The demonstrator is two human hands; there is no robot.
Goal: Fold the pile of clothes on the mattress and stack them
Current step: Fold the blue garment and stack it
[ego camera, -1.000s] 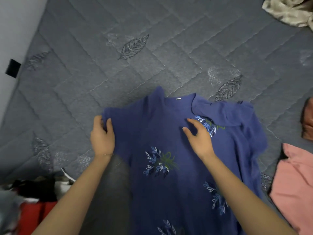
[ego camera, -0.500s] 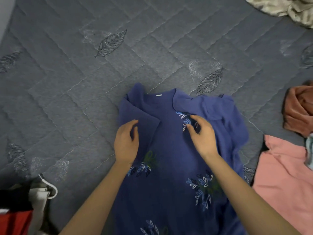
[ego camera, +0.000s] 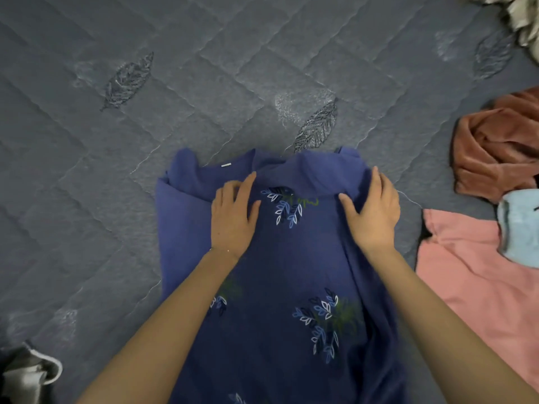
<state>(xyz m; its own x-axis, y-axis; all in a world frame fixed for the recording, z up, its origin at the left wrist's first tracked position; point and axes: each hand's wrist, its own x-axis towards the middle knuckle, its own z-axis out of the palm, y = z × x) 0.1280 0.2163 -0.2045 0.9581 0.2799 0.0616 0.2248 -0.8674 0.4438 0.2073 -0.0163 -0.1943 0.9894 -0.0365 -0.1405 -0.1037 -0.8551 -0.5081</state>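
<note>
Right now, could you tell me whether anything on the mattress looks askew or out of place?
Mildly: on the blue shirt, the right shoulder is bunched and rumpled where the right hand rests, unlike the flat left fold by the left hand. Nothing looks damaged.

Blue leaf-print garment [ego camera: 280, 258] flat on grey mattress [ego camera: 145, 141], both sides folded inward

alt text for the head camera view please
A person's left hand and right hand rest flat on a blue leaf-print top spread on a grey quilted mattress, its sides folded inward. A pink garment, a rust-brown garment and a light blue cloth lie at the right.
</note>
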